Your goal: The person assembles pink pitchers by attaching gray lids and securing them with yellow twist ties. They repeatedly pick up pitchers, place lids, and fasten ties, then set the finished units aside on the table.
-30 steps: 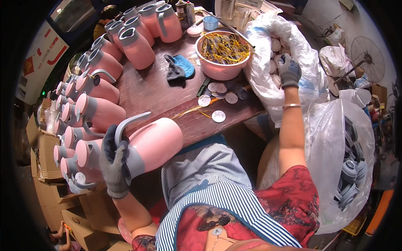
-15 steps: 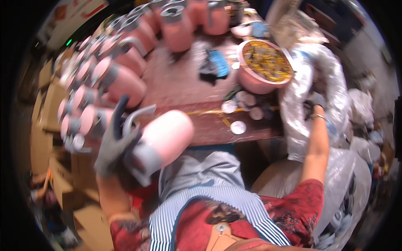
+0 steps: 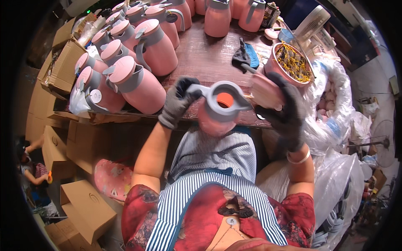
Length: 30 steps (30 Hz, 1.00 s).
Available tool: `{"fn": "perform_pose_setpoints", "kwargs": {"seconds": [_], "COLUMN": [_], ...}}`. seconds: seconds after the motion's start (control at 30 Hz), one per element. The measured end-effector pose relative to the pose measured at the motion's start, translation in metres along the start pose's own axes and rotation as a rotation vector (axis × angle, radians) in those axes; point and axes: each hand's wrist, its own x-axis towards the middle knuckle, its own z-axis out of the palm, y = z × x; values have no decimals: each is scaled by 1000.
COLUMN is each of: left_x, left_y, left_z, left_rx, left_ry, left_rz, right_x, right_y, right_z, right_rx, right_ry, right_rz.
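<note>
Jug point(image 3: 215, 122), pink with grey collar, over the near edge of the worktop point(image 3: 201, 54); open mouth up toward me, long axis foreshortened along my line of sight, handle leftward, spout rightward. My gloved left hand point(image 3: 178, 102) is curled closed around the handle. My right hand point(image 3: 289, 119), nearer the spout, has its fingers bent about a blurred pink lid point(image 3: 266, 93) just beside the spout; contact cannot be told. Farther left, lidded jugs point(image 3: 144, 90); beyond the lid, a basin point(image 3: 271, 67).
</note>
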Motion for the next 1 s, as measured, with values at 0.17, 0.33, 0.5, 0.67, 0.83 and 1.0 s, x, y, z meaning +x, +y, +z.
{"fn": "perform_pose_setpoints", "kwargs": {"seconds": [0.17,0.33,0.5,0.67,0.83,1.0], "left_x": [-27,-32,-47,-68,-85,-117], "left_y": [22,38,57,71,83,72], "left_z": [41,37,38,41,45,72], "left_rx": [-112,-37,88,126,95,165], "left_ry": [113,1,-30,-24,-171,-115], "left_rz": [33,59,118,38,-15,-81], "right_x": [26,49,55,26,-6,-81], "right_y": [-30,-53,-39,-44,-65,-78], "right_z": [13,15,28,30,16,45], "right_rx": [-333,-56,2,-5,3,-72], "right_ry": [-434,-427,-558,-537,-534,-328], "right_rz": [-353,-233,-347,-373,-389,8]}}
